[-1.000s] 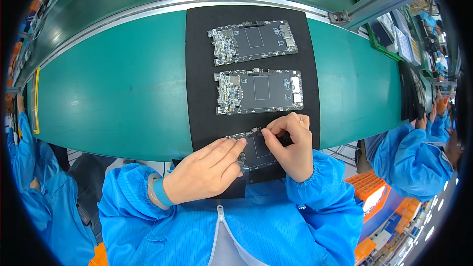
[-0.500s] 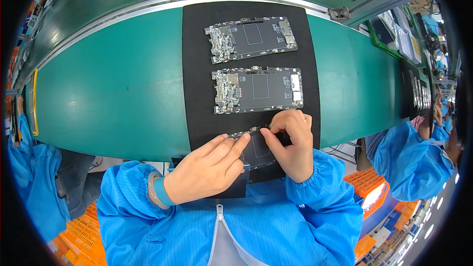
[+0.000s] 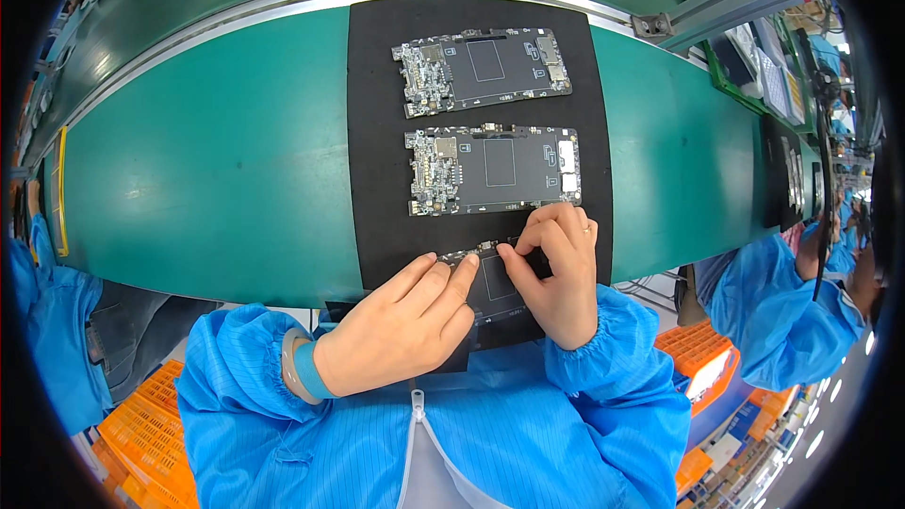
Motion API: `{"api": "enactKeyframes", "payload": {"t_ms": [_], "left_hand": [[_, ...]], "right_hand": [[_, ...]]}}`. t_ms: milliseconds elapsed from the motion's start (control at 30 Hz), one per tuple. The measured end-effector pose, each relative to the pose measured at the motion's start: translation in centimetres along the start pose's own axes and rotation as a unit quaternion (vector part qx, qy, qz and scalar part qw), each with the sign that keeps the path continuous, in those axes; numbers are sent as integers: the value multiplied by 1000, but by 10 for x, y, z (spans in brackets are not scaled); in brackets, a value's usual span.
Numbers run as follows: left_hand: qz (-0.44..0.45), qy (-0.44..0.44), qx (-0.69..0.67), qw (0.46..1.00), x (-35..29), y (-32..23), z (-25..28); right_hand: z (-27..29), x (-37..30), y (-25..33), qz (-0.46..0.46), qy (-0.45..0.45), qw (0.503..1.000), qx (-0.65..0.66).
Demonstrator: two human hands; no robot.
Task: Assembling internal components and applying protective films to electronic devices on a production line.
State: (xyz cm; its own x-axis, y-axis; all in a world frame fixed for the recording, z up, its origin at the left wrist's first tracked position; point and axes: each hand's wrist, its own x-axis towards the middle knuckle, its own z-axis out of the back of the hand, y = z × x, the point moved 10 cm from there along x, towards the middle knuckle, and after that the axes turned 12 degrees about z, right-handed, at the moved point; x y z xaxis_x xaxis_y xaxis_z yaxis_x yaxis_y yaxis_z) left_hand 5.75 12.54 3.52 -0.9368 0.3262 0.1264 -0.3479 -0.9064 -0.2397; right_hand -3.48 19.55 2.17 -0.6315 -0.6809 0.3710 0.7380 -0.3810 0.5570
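Note:
A black circuit board (image 3: 497,283) lies nearest me on the black mat (image 3: 382,170), partly covered by both hands. My left hand (image 3: 396,325) rests over its left part, fingers stretched out and fingertips touching near its far edge. At that same edge, right of a small metal connector (image 3: 487,246), my right hand (image 3: 556,269) is closed in a pinch of thumb and index finger. Whatever is between those fingertips is hidden. Just beyond lies a second circuit board (image 3: 495,170) with silver shields at its right end. Farther back is a third circuit board (image 3: 483,71), slightly tilted.
The mat lies across a green work surface (image 3: 207,151). A metal rail (image 3: 283,19) runs behind it, with a metal post (image 3: 735,0) at the back right. Co-workers in blue sit at both sides. Orange crates (image 3: 698,358) stand below on the right and left.
My right hand's knuckles have shifted slightly up and left, while its fingertips stay at the board's far edge. My left hand keeps its place. The whole view has tilted a little.

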Motion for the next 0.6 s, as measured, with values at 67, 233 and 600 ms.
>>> {"api": "enactKeyframes", "payload": {"t_ms": [67,233,600], "left_hand": [[-2,3,-4,1000,0,0,-1],[-3,5,2,1000,0,0,-1],[0,2,-12,1000,3,1,2]], "right_hand": [[0,-1,0,-2,1,1000,1],[0,-2,-2,-14,-11,1000,9],[2,0,-6,-33,-4,999,36]]}}
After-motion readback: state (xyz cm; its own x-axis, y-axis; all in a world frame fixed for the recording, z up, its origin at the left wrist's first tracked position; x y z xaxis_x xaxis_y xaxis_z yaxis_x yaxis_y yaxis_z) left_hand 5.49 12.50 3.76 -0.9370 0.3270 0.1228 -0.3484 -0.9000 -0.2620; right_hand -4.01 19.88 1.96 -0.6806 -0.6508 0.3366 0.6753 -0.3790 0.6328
